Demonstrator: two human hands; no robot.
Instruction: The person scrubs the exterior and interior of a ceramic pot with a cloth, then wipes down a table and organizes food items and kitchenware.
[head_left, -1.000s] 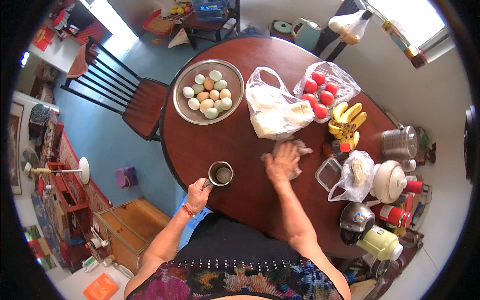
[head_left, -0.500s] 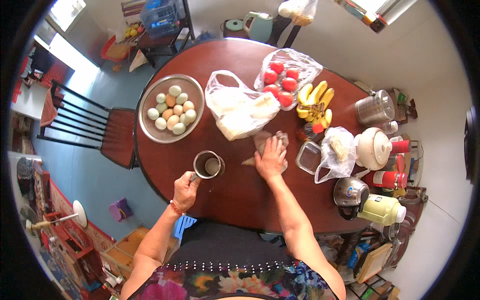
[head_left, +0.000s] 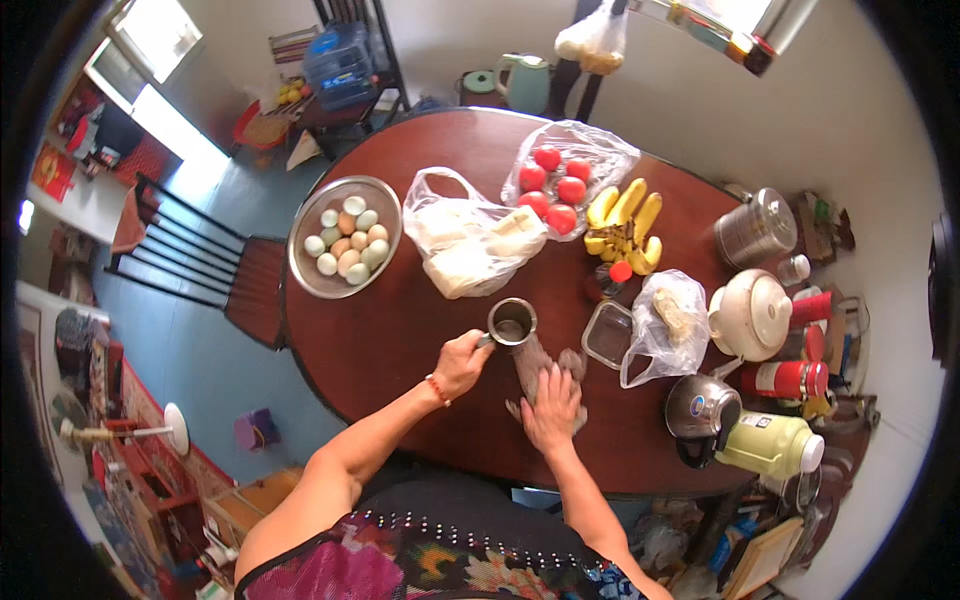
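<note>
At frame centre, the left hand (head_left: 462, 362) is pinching the metal cup's (head_left: 512, 322) handle, lifting it aside so the right hand (head_left: 550, 408), fingers spread flat, is pressing the cloth (head_left: 545, 368) onto the surface (head_left: 400, 340).

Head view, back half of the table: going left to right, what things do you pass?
Metal bowl of eggs → white plastic bag → bag of tomatoes → bananas → steel canister.
</note>
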